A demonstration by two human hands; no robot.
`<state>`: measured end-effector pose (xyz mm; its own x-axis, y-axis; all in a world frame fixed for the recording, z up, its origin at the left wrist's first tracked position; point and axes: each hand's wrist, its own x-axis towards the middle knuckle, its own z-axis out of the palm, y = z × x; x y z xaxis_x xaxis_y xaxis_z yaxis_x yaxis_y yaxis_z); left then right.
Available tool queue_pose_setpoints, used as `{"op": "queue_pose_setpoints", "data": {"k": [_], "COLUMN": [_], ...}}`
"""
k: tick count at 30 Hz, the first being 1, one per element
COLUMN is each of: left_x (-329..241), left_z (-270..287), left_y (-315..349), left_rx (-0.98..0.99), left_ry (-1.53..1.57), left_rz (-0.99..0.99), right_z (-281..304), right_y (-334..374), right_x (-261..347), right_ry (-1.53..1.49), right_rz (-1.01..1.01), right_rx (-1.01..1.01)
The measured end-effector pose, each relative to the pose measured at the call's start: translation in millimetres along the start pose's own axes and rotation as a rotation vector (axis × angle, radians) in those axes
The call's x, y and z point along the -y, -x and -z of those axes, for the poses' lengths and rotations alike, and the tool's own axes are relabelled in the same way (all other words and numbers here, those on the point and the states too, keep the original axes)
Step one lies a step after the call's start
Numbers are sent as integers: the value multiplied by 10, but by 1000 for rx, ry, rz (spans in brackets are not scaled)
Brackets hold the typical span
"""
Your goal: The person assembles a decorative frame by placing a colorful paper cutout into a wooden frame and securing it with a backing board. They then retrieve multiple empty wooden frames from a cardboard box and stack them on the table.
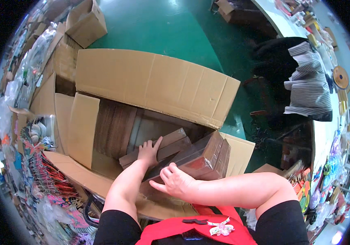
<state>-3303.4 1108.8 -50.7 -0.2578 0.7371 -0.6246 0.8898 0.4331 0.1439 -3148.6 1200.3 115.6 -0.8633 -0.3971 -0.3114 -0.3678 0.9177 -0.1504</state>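
A large open cardboard carton (pixel 150 77) stands before me with its flaps spread out. My left hand (pixel 147 153) reaches down into it, fingers spread over a narrow brown box (pixel 171 138) that lies tilted. My right hand (pixel 177 180) rests against a stack of brown boxes (pixel 207 157) in clear, shiny wrap at the carton's near right. Its thumb points away from its slightly bent fingers, and no grip around the stack shows. Further brown boxes (pixel 115 126) stand in a row along the carton's left inside. Between them, part of the carton's bottom (pixel 154 128) shows.
Other cardboard boxes (pixel 86 24) are piled at the back left. Bundles of colourful goods (pixel 60 175) and clear plastic bags crowd the left side. On the right, a striped cloth (pixel 310 81) hangs by a long white table (pixel 321 139) loaded with goods. The floor (pixel 154 28) is green.
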Motion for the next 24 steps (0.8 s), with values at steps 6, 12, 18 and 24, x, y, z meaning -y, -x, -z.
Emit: {"op": "queue_pose_setpoints", "data": {"k": [6,12,18,24], "left_x": [-181,-276,-359,-374], "left_z": [404,661,647,540], "left_y": [321,612,570,584], "left_rx": [-36,-41,-52,-5], "left_ry": [43,58,79,92], "left_rz": [-34,-6,18,123], "right_z": [267,291,-8,-138], "right_y": [669,1426,1685,1776], "right_x": [-14,197,507,610], "right_ry": [-60,-315,-460,-414], "right_rz": [-142,-410,-641,-696], "right_rx": [-94,-145,-133,-273]}}
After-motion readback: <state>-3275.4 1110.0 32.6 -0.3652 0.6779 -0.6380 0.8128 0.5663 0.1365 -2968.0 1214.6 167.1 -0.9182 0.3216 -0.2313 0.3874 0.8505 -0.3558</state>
